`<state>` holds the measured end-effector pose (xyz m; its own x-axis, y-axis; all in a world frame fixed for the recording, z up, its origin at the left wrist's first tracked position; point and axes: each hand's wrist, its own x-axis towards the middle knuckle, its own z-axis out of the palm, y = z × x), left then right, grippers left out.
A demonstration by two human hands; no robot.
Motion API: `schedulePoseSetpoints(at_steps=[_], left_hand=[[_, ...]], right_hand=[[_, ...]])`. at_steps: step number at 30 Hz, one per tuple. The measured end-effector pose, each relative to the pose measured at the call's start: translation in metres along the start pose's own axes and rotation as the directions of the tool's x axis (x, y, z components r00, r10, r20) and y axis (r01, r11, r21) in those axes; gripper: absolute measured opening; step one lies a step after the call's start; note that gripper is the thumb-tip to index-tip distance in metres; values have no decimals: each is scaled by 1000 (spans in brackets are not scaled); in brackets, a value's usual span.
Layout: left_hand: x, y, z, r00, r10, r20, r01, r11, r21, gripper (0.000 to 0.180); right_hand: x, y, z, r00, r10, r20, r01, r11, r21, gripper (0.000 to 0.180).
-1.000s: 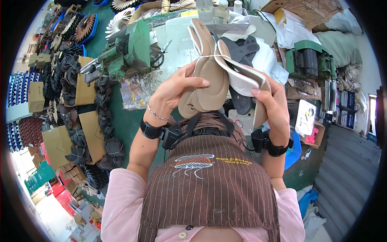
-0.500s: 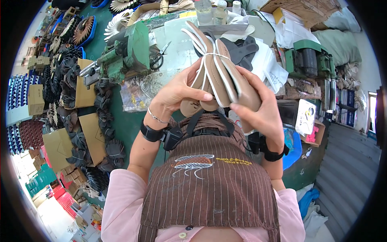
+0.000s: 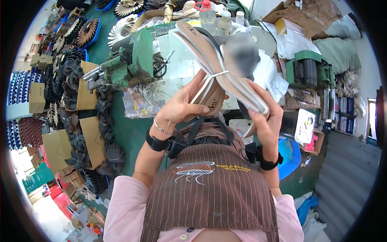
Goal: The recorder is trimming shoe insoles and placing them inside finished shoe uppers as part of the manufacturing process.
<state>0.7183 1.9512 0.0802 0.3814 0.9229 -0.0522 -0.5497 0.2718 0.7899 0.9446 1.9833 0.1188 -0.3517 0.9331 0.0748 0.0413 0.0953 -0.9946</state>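
Note:
Over the workbench I hold up a bundle of tan shoe insoles (image 3: 197, 42) with pale edges. A thin white string (image 3: 218, 74) binds them at the middle, and their ends fan apart above and below it. My left hand (image 3: 183, 105) is closed round the lower left ends, its thumb lying across an insole. My right hand (image 3: 266, 115) grips the lower right ends, with the thumb near the tip and the fingers behind. Part of the bundle is hidden by my fingers. A blurred dark patch (image 3: 242, 54) lies just right of the insoles.
Scissors (image 3: 161, 66) lie on the bench beside a green machine (image 3: 139, 54). Bottles (image 3: 206, 18) stand at the back. Another green machine (image 3: 308, 68) is at the right, above a blue bin (image 3: 291, 157). Dark bundles and cardboard (image 3: 92, 141) line the left floor.
The bundle has turned in my hands, its upper ends swinging left and its lower ends spreading wider apart. Both hands keep their grip; the view has shifted slightly.

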Motion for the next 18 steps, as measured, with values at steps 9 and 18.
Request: schedulePoseSetpoints(at_steps=[9, 18], left_hand=[[-5, -7, 11, 969, 166, -182, -197, 966, -166, 89], [-1, -13, 8, 924, 63, -377, -144, 971, -190, 61]], right_hand=[[-5, -11, 10, 897, -299, 325, 426, 777, -463, 67], [-10, 8, 5, 998, 30, -53, -29, 999, 26, 34]])
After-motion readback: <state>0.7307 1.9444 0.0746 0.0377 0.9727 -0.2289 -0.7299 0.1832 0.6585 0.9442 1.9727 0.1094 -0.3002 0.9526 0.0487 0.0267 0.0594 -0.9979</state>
